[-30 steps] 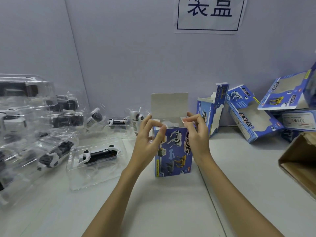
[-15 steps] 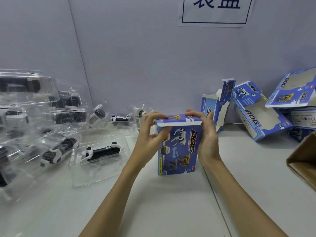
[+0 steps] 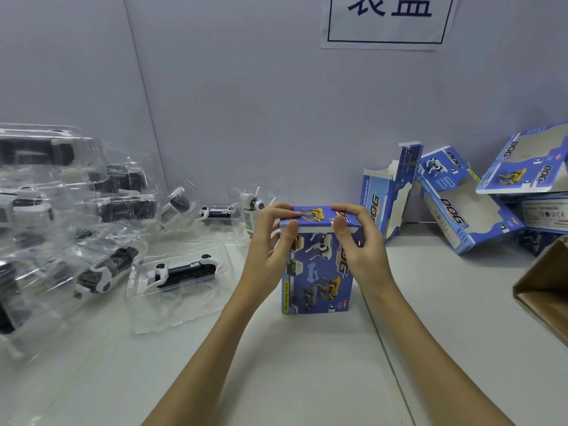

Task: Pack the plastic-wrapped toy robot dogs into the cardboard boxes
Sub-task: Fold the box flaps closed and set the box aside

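The box [image 3: 318, 272] stands upright on the table [image 3: 307, 364], its long axis vertical, between both hands. The left hand [image 3: 270, 241] and right hand [image 3: 356, 241] pinch its top lid [image 3: 316, 217], equally near.

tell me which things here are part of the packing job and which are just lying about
In the job: blue box held at its lid by left hand and right hand; wrapped toy dogs; open boxes.
Lying about: brown carton; wall sign.
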Action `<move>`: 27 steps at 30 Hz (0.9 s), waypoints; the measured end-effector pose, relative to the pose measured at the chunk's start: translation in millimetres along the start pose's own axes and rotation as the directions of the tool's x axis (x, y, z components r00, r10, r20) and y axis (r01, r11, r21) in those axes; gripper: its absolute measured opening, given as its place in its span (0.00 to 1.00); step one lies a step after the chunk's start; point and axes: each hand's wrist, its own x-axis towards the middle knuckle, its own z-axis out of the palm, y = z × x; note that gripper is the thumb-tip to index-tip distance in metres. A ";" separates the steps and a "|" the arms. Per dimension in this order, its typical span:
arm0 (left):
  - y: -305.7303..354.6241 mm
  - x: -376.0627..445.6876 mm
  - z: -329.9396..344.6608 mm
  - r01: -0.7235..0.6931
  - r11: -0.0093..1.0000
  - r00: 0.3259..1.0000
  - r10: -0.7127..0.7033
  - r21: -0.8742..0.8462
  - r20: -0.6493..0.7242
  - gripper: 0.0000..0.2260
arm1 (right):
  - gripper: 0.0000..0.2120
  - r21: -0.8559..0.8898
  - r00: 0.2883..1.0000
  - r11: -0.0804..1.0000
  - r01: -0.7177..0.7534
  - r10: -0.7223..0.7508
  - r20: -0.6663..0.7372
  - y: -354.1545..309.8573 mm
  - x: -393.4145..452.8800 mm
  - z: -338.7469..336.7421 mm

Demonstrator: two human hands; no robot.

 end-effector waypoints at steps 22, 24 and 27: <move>8.9 -19.2 -2.7 -0.170 0.798 0.971 0.237 0.579 -0.042 0.55 | 0.20 -0.122 0.989 0.991 -0.053 0.069 0.133 -40.4 -12.1 14.6; 8.1 -16.4 -14.9 -0.256 0.722 0.946 0.325 0.643 0.011 0.53 | 0.22 -0.045 0.967 0.998 -0.049 0.059 0.249 -41.7 -10.9 11.3; 5.0 -16.8 -20.3 -0.294 0.678 0.940 0.333 0.673 0.076 0.53 | 0.22 -0.035 0.963 0.999 -0.020 0.029 0.268 -36.6 -12.8 14.9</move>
